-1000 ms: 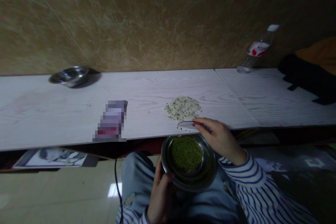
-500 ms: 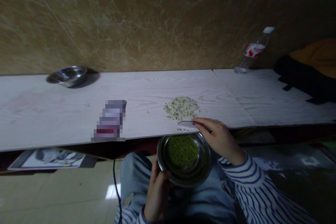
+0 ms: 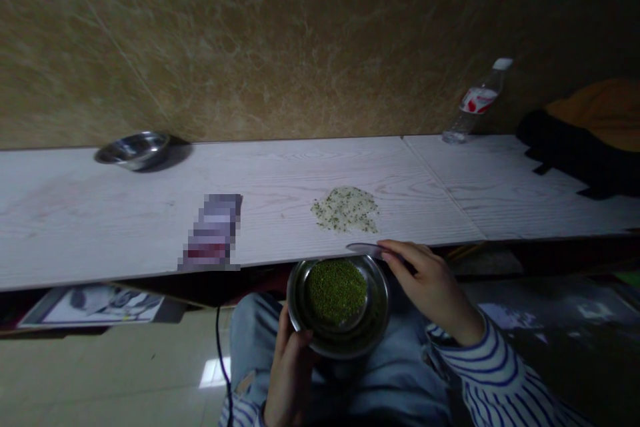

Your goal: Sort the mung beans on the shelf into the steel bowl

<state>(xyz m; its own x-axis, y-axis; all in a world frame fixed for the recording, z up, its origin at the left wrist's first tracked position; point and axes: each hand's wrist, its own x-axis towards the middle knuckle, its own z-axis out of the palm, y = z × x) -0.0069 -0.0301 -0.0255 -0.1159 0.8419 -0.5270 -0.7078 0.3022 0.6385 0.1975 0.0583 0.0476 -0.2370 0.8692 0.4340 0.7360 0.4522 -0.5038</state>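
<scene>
My left hand [image 3: 291,367] grips the near left rim of a steel bowl [image 3: 379,327], held over my lap just below the table edge. Small green beans [image 3: 336,292], like mung beans, lie inside it. My right hand [image 3: 433,290] pinches a thin, flat scraper-like piece [image 3: 364,249] between thumb and fingers; its exact kind is unclear. The piece is at the table's front edge, above the bowl's far rim. On the table just beyond it spreads a pile of white grains mixed with green beans [image 3: 346,209].
A second steel bowl [image 3: 134,152] stands at the back left of the white table [image 3: 280,173]. A blurred-out flat object [image 3: 213,230] lies nearer the front. At the back right are a plastic bottle [image 3: 477,101] and a black and orange bag-like item [image 3: 590,127].
My right hand has drawn the flat piece toward the table edge. A few beans near the edge are gone from the tabletop. The bowl has shifted slightly left with my left hand.
</scene>
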